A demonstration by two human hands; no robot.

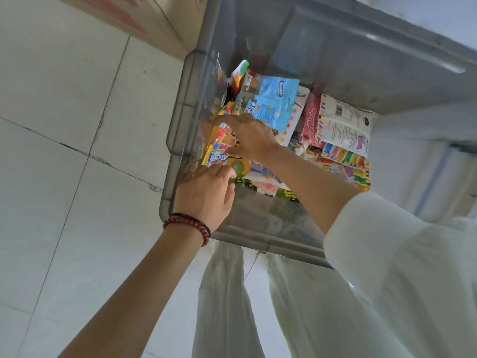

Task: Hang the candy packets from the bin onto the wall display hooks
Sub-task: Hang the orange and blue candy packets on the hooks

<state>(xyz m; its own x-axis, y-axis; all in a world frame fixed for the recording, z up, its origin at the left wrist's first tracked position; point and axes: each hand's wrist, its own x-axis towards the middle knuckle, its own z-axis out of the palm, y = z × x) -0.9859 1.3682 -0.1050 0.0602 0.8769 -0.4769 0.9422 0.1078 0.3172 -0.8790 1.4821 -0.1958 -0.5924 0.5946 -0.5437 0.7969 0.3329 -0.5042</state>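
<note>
Grip-wise, right hand pinches a yellow packet at the bin's left side; left hand curls by its lower edge, hold unclear. Pick-up step, probably; next comes lifting it out to hang.

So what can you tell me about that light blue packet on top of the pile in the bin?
The light blue plastic candy packet is flat, glossy and roughly rectangular, with white print, a small QR code and coloured sweet shapes on its upturned face. It lies askew atop other packets in the grey translucent plastic bin, just beyond the right hand; whether hand and blue packet touch is unclear.
</note>
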